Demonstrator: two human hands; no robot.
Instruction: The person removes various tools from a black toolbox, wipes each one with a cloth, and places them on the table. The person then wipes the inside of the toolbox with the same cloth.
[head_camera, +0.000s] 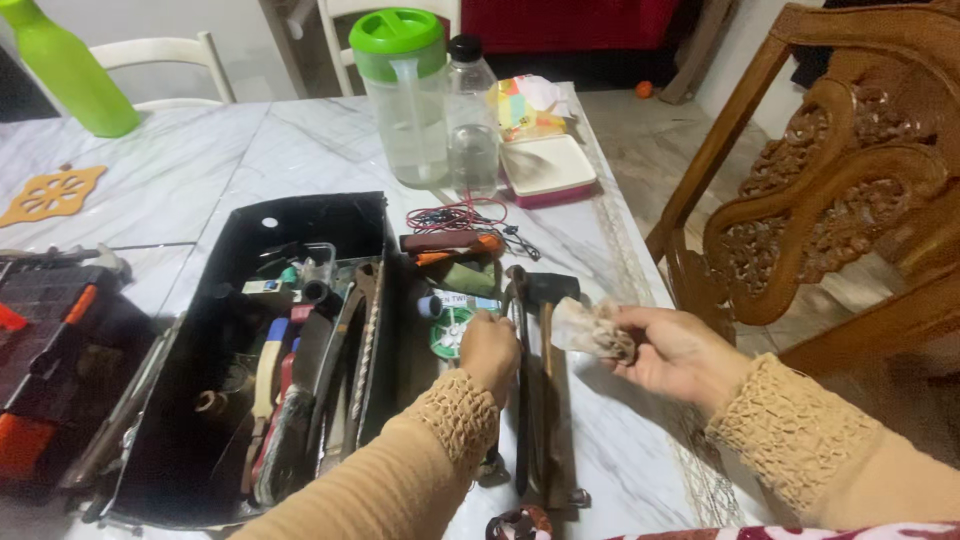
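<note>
While the right hand (672, 352) pinches a small clear plastic bag (592, 328), the left hand (489, 350), fingers curled, touches the green wire spool (449, 331) just left of it, beside the upright-lying hammer (549, 330).

Two hands: left hand (489, 350), right hand (672, 352); one small clear bag (592, 328) in the right; one hammer (548, 300); one green wire spool (449, 330); one black toolbox (300, 215); one green-lidded pitcher (402, 95); two bottles, one clear (472, 120), one green (65, 65); one pink-rimmed lid (546, 168); one carved wooden chair (830, 190); two white chairs (165, 60).
</note>
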